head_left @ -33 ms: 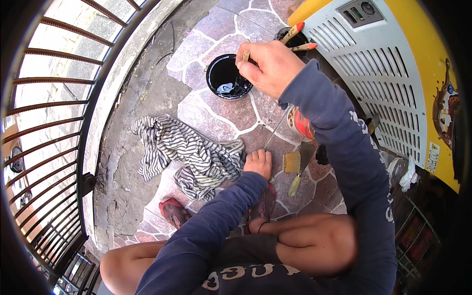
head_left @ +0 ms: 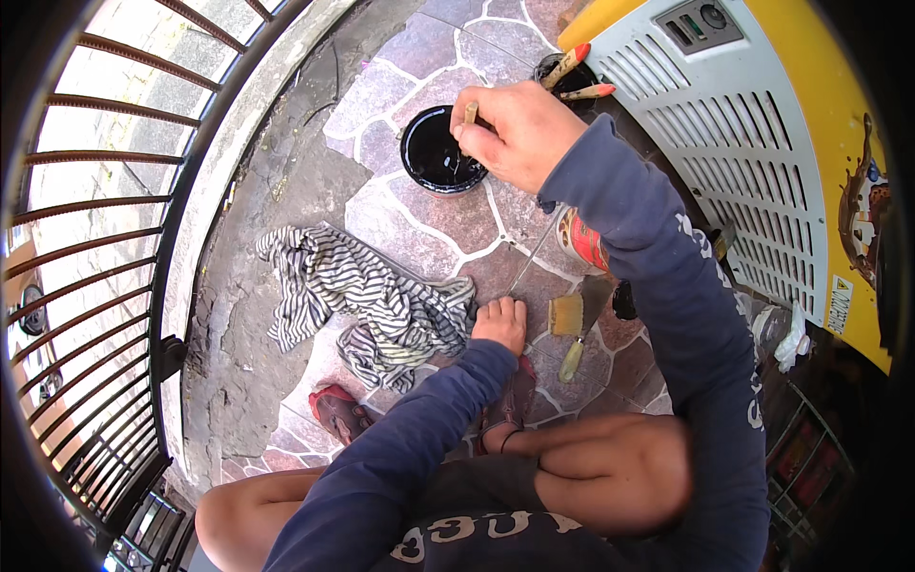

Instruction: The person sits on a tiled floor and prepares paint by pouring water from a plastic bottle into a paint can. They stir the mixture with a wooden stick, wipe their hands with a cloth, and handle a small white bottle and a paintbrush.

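My right hand (head_left: 518,131) is closed round a pale wooden stick (head_left: 471,112) above a round tub (head_left: 408,170) of glossy black liquid (head_left: 437,151). Below the fingers, the stick's lower end cannot be made out against the black. My left hand (head_left: 500,324) has its fingers curled and rests just above my foot. A thin metal rod (head_left: 536,250) ends close to its fingertips; whether they grip it is hidden. Right of that hand lies a wide paintbrush (head_left: 566,315) with tan bristles, next to a scraper-like blade (head_left: 596,299).
A striped cloth (head_left: 372,296) lies crumpled on the stone-patterned floor (head_left: 410,224). A red and white tin (head_left: 581,240) is partly under my right forearm. Red-tipped brushes (head_left: 570,65) stand in a dark pot. A yellow and grey machine (head_left: 724,143) is at right, metal bars (head_left: 105,205) at left.
My right hand and the stick have shifted slightly left over the tub. The bright reflection on the black liquid has gone. My left hand stays nearly in place.
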`<state>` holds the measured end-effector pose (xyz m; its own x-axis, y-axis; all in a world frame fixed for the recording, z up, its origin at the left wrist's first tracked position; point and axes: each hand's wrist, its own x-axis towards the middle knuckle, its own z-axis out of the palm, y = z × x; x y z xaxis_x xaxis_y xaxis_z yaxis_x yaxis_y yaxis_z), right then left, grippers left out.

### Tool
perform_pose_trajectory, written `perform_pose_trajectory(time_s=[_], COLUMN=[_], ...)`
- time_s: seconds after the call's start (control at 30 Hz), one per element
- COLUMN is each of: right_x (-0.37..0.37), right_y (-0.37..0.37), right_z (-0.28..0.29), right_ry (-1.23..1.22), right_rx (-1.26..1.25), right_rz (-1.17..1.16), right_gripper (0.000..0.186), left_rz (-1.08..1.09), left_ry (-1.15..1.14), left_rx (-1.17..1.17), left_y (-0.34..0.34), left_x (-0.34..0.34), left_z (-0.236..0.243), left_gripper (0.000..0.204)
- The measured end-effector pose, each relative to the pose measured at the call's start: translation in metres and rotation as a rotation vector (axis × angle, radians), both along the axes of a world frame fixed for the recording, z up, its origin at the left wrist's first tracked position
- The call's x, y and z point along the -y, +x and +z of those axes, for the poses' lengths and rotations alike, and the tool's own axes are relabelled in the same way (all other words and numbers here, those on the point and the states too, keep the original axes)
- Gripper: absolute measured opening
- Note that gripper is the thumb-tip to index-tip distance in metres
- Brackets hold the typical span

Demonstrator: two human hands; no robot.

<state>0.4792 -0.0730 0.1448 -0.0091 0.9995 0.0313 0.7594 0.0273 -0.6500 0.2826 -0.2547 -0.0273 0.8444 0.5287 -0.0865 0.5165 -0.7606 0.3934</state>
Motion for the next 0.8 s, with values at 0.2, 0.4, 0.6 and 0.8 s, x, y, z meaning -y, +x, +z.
perform_pose_trajectory(time_s=[0.2, 0.4, 0.6, 0.8], right_x=[-0.009, -0.015, -0.013, 0.021], right_y=[-0.002, -0.004, 0.007, 0.011], right_z=[-0.001, -0.007, 0.005, 0.038], right_ry=[0.100, 0.113, -0.026, -0.014], right_rx=[0.033, -0.095, 0.036, -0.183], right_rz=[-0.019, 0.134, -0.015, 0.012], right_gripper=[0.017, 0.013, 0.018, 0.013], left_rz=[0.023, 0.047, 0.109, 0.126], left_ry=[-0.120, -0.176, -0.191, -0.027], left_rx=[0.051, 0.078, 0.101, 0.092], left_y=[-0.027, -0.026, -0.073, -0.145], left_x=[0.018, 0.010, -0.010, -0.059], left_z=[0.004, 0.002, 0.006, 0.004], left_gripper=[0.010, 0.019, 0.033, 0.033])
